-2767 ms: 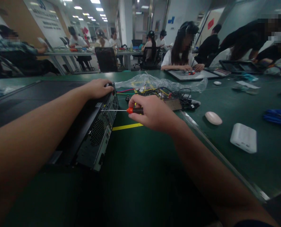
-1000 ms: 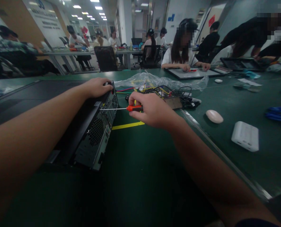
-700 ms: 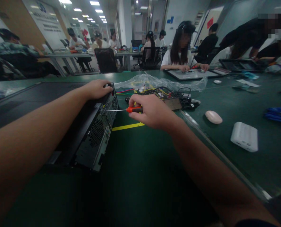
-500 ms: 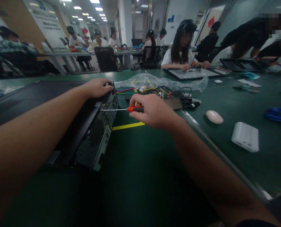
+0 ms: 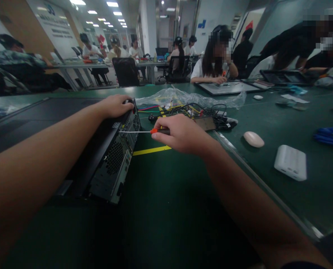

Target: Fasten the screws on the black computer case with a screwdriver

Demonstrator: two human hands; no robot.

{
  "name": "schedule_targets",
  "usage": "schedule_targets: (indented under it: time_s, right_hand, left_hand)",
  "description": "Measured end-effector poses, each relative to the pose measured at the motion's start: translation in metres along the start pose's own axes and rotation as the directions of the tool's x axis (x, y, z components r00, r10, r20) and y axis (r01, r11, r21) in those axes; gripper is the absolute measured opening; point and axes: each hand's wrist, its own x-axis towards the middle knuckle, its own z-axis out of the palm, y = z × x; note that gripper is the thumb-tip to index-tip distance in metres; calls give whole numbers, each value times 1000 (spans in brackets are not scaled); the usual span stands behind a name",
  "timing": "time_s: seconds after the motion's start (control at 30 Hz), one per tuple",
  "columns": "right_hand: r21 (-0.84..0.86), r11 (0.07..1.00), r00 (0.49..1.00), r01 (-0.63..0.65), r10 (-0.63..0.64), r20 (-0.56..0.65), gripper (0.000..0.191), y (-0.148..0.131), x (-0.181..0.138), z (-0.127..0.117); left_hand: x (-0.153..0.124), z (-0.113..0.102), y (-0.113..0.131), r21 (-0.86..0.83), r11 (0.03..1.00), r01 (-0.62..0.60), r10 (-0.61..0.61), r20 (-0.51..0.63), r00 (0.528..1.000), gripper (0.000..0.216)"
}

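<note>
Green matting covers the worktop (image 5: 166,209), and beyond it other people sit at far tables in a long lit hall. A black computer case (image 5: 110,157) lies on its side left of centre, its perforated rear panel facing right. The left hand (image 5: 114,105) rests flat on the case's far top edge, pressing down without closing round anything. The right hand (image 5: 180,134) has its grip closed on the handle of a red-collared screwdriver (image 5: 144,131), held level, with the shaft running left from the grip and its tip touching the upper rear panel.

The thin tip could slip off the screw head if the shaft tilts, scratching the panel or jabbing towards the left hand just beyond it. A loosened screw might also drop and roll towards the tangle of wires (image 5: 194,110) and plastic bag (image 5: 183,96) on the far side.
</note>
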Motion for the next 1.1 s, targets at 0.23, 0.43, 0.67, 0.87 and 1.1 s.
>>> schedule_targets:
  time_s: [0.23,0.43,0.67,0.87,1.1]
  right_hand:
    - [56,998,1000,19,-19,-4,30,0,-1,2]
    - [58,997,998,45,-43,-48,32,4,0,6]
    - [61,998,999,25,-23,-27,19,2,1,5]
    - [53,998,1000,22,-21,-23,18,3,0,4]
    - [49,998,999,34,-33,-22,18,4,1,5]
  left_hand:
    - [2,1,-2,4,1000,-15,15,4,1000,71]
    - [2,1,-3,-6,1000,-19,19,0,1000,72]
    - [1,-1,-1,-9,1000,-9,9,2,1000,71]
    - [2,1,-4,-11,1000,-16,16,1,1000,73]
    - [1,1,-2,-14,1000,-11,11,-7,1000,72]
